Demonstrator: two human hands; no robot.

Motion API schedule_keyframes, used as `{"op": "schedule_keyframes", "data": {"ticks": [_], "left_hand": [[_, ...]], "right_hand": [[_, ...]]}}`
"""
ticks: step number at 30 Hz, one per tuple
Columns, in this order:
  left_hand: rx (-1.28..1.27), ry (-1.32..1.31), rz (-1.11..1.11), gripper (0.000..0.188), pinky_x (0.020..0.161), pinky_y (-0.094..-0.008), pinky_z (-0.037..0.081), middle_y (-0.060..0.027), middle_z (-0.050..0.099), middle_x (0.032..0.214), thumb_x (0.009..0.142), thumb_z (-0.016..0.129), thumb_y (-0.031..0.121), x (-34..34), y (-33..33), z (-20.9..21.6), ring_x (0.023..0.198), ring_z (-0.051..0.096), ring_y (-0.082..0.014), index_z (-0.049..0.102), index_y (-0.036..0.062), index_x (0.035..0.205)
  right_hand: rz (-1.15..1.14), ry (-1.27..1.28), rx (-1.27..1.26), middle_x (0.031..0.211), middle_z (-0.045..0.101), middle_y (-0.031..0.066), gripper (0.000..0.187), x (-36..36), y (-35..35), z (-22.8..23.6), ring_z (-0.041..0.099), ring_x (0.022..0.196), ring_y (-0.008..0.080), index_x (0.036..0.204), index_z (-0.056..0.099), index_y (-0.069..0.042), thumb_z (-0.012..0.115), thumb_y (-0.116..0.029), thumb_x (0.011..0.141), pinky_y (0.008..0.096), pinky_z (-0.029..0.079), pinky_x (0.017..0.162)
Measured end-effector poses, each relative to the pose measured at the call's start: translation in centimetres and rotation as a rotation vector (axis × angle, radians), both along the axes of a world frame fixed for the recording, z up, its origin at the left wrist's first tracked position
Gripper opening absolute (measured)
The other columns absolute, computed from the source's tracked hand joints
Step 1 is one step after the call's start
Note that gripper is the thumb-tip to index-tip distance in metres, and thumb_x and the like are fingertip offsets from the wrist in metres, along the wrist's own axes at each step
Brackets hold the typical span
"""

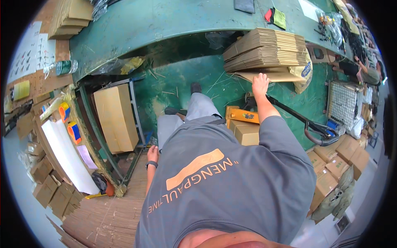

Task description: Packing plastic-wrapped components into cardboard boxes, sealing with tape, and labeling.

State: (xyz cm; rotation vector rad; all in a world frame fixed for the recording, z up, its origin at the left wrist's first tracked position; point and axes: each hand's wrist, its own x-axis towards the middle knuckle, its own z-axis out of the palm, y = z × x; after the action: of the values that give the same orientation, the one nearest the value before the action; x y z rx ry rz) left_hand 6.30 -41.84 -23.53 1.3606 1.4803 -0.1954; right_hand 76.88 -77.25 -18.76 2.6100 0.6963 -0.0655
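Observation:
My right hand [260,85] reaches forward, its fingers closed over the near edge of a flattened cardboard box [285,75]. That box is the nearest one of a thick stack of flattened cardboard boxes [264,48], which stands against the green workbench. My left hand [152,154] hangs low at my side with a dark band on its wrist. Nothing shows in it, and its fingers look loose. Close to it, a closed brown carton [116,118] sits in a metal frame under the side table.
An orange pallet jack [244,116] with a black handle [308,128] stands right of my legs, a carton [247,133] on it. Tape dispensers [74,132] lie on the left table. A wire cage [344,105] and stacked cartons [326,177] stand at right; flattened cardboard [103,221] lies behind left.

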Motion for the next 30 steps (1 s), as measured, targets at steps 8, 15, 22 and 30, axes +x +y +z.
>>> {"op": "schedule_keyframes", "data": {"ticks": [8,15,22,30], "left_hand": [[0.174,-0.095,-0.131,0.049,0.101,-0.0374,0.057,-0.0165,0.076,0.124,0.100,0.075,0.026,3.6,8.3,0.7,0.115,0.073,-0.0245,0.064,-0.0013,0.141],[1.014,-0.318,-0.333,0.111,0.126,-0.0538,0.032,-0.0211,0.039,0.168,0.072,0.095,0.033,14.5,21.6,26.5,0.153,0.039,-0.0435,0.037,0.0086,0.164],[1.449,-0.375,-0.312,0.053,0.082,-0.0441,0.051,-0.0025,0.067,0.096,0.067,0.092,0.017,3.1,31.3,42.4,0.091,0.064,-0.0286,0.072,0.0151,0.116],[1.289,0.018,-0.009,0.028,0.079,-0.0407,0.056,-0.0020,0.073,0.102,0.074,0.080,0.004,-8.8,23.1,38.8,0.095,0.067,-0.0274,0.078,0.0126,0.101]], "right_hand": [[0.316,0.627,0.539,0.105,0.077,0.0170,0.025,0.9,19.0,18.0,0.073,0.098,0.0410,0.113,0.078,-0.009,0.075,-0.025,0.094,0.0468,0.059,0.087],[0.674,0.806,0.641,0.108,0.079,0.0170,0.030,-12.6,34.7,51.4,0.075,0.097,0.0266,0.119,0.075,0.003,0.073,0.001,0.089,0.0343,0.056,0.091],[0.997,1.101,1.235,0.120,0.071,0.0180,0.039,-10.2,45.8,55.3,0.065,0.113,0.0258,0.125,0.069,0.009,0.077,-0.020,0.099,0.0381,0.050,0.101],[1.351,0.750,0.271,0.119,0.077,0.0140,0.046,-34.0,67.0,44.7,0.076,0.107,0.0304,0.125,0.076,-0.006,0.080,0.004,0.081,0.0386,0.058,0.096]]}}
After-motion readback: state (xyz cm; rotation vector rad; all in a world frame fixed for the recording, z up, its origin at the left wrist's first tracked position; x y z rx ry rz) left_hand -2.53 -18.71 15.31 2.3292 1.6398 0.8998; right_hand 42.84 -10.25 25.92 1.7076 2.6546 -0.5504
